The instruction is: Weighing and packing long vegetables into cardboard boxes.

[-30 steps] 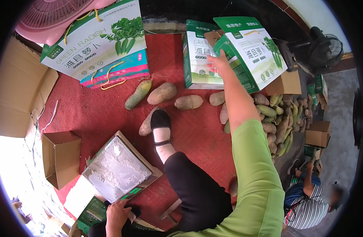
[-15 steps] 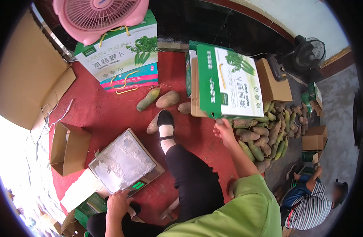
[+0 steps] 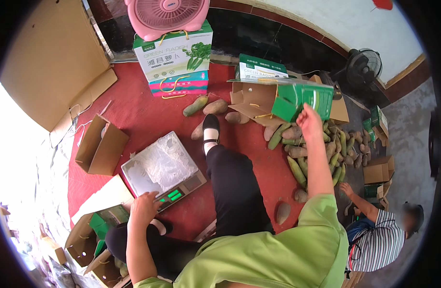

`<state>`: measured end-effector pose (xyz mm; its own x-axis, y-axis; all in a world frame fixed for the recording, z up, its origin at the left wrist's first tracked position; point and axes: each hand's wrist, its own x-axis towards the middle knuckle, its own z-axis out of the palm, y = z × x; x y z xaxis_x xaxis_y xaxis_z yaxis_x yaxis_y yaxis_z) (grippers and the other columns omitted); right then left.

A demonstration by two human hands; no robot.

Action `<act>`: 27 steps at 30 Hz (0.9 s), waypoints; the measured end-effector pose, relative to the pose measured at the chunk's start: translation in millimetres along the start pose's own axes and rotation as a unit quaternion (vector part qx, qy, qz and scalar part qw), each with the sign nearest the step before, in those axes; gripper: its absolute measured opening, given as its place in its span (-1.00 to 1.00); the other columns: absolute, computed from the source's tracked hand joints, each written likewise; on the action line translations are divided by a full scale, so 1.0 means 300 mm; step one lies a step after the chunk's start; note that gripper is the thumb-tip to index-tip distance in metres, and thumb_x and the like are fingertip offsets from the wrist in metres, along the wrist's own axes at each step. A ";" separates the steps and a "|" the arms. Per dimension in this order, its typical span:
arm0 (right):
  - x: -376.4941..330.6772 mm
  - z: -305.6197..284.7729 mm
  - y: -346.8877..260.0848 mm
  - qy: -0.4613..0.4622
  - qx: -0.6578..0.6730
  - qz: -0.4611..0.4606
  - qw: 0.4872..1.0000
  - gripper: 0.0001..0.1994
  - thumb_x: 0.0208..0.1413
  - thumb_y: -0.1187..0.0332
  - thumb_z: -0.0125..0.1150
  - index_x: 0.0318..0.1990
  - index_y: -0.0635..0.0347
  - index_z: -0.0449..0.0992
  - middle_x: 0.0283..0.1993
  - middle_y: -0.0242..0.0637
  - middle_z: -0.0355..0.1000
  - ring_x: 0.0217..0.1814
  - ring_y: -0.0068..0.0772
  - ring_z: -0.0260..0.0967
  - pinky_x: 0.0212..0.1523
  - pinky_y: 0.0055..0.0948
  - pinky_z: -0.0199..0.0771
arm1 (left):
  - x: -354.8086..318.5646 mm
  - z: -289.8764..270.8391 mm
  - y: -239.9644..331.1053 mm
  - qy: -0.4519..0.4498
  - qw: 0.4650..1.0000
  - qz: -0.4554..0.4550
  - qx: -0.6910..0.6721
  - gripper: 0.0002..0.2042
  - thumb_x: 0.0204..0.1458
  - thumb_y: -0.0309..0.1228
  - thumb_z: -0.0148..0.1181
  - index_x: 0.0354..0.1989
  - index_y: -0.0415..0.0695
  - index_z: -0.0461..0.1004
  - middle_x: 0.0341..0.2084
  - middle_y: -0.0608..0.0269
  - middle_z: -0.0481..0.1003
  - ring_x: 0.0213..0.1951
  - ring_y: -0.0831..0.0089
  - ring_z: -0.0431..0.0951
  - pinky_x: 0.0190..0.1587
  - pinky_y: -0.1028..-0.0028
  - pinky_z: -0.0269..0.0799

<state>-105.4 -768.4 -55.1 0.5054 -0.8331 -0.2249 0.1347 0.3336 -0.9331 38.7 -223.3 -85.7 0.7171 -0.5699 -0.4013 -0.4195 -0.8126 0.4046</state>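
Left hand (image 3: 143, 208) lies loosely curled at the scale (image 3: 195, 181); right hand (image 3: 308, 120) grips an open green carton (image 3: 321, 100) right of it; a lettered white box (image 3: 172, 58) stands beyond the scale.

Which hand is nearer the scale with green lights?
Left. The left hand is at the near edge of the scale, beside its display; the right hand is farther off, at an open green box.

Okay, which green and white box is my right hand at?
The green-and-white box with its brown inside showing, your right hand at its green side. The box behind it and the one under the pink fan aren't touched.
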 end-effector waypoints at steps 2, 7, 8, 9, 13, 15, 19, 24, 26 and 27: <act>0.004 0.059 -0.069 -0.001 -0.011 0.001 1.000 -0.78 0.13 0.25 0.25 -0.49 0.00 0.36 -0.56 -0.54 0.26 -0.51 -0.61 0.25 -0.45 -0.54 0.34 | -0.026 -0.016 0.000 0.007 1.000 0.008 -0.004 -0.64 -0.05 -0.30 0.26 -0.05 -0.15 0.52 -0.27 -0.05 0.55 -0.17 0.00 0.54 -0.09 0.17 0.43; -0.073 0.197 -0.117 -0.065 0.013 0.004 0.998 -0.84 0.06 0.30 0.31 -0.45 0.01 0.44 -0.55 -0.55 0.32 -0.51 -0.63 0.32 -0.48 -0.57 0.35 | -0.078 -0.027 -0.029 0.038 0.999 -0.002 -0.039 -0.64 -0.07 -0.35 0.28 -0.05 -0.15 0.52 -0.24 -0.05 0.55 -0.15 0.01 0.54 -0.06 0.19 0.43; -0.092 0.218 -0.114 -0.087 0.013 0.017 0.996 -0.86 0.07 0.30 0.30 -0.44 0.01 0.45 -0.55 -0.57 0.33 -0.49 -0.64 0.34 -0.47 -0.58 0.35 | -0.084 -0.028 -0.035 0.072 0.996 0.006 -0.048 -0.62 -0.08 -0.39 0.28 -0.03 -0.16 0.50 -0.24 -0.05 0.55 -0.15 0.03 0.55 -0.07 0.20 0.44; -0.122 0.245 -0.109 -0.093 0.013 0.019 0.995 -0.86 0.07 0.30 0.30 -0.44 0.01 0.45 -0.55 -0.57 0.33 -0.49 -0.64 0.34 -0.47 -0.58 0.35 | -0.087 -0.023 -0.047 0.105 0.993 0.015 -0.057 -0.60 -0.09 -0.43 0.29 0.00 -0.18 0.49 -0.24 -0.05 0.56 -0.15 0.06 0.56 -0.07 0.22 0.44; -0.284 0.395 -0.070 -0.204 0.021 0.056 0.977 -0.89 0.10 0.30 0.25 -0.40 0.02 0.45 -0.56 -0.59 0.32 -0.50 -0.65 0.33 -0.47 -0.57 0.32 | -0.111 -0.060 -0.008 0.279 0.958 0.040 -0.054 -0.28 -0.21 -0.44 0.40 0.23 -0.09 0.27 0.04 -0.02 0.40 0.08 0.00 0.38 0.11 0.18 0.30; -0.360 0.479 -0.042 -0.270 0.042 0.109 0.956 -0.90 0.11 0.32 0.24 -0.38 0.03 0.44 -0.56 -0.59 0.30 -0.50 -0.64 0.30 -0.47 -0.55 0.30 | -0.122 -0.088 0.002 0.312 0.948 0.045 -0.036 -0.23 -0.26 -0.45 0.43 0.25 -0.08 0.24 0.07 0.02 0.38 0.13 0.01 0.33 0.17 0.17 0.23; -0.486 0.641 0.009 -0.362 0.053 0.198 0.909 -0.89 0.11 0.32 0.24 -0.38 0.04 0.44 -0.54 -0.58 0.28 -0.49 -0.60 0.26 -0.47 -0.51 0.28 | -0.170 -0.135 0.000 0.337 0.940 0.048 0.022 -0.20 -0.31 -0.44 0.45 0.25 -0.06 0.24 0.08 0.09 0.37 0.20 0.08 0.27 0.26 0.17 0.10; -0.522 0.750 0.124 -0.437 0.026 0.259 0.861 -0.90 0.15 0.30 0.19 -0.35 0.07 0.47 -0.51 -0.59 0.32 -0.52 -0.70 0.24 -0.50 -0.63 0.23 | -0.246 -0.123 -0.059 0.249 0.968 0.032 0.006 -0.64 -0.20 -0.60 0.19 -0.15 -0.02 0.59 -0.31 0.25 0.55 -0.19 0.23 0.54 -0.13 0.32 0.46; -0.482 0.761 0.195 -0.430 0.017 0.283 0.857 -0.90 0.16 0.29 0.18 -0.35 0.06 0.48 -0.51 -0.59 0.33 -0.53 -0.70 0.24 -0.51 -0.62 0.23 | -0.282 -0.128 -0.056 0.276 0.960 0.030 0.021 -0.62 -0.21 -0.60 0.18 -0.14 -0.01 0.59 -0.30 0.25 0.55 -0.18 0.22 0.54 -0.11 0.31 0.46; -0.473 0.769 0.221 -0.425 0.006 0.304 0.853 -0.89 0.16 0.28 0.18 -0.34 0.06 0.48 -0.51 -0.59 0.33 -0.53 -0.70 0.24 -0.52 -0.62 0.23 | -0.297 -0.131 -0.051 0.306 0.951 0.029 0.035 -0.61 -0.22 -0.61 0.17 -0.14 -0.01 0.58 -0.29 0.25 0.55 -0.17 0.21 0.54 -0.10 0.30 0.45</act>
<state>28.6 -526.2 -20.1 0.9191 0.1135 -0.3773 -0.3664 0.5982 -0.7127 3.2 -155.1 -23.7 0.8722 -0.4542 0.1817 -0.4890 -0.8003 0.3469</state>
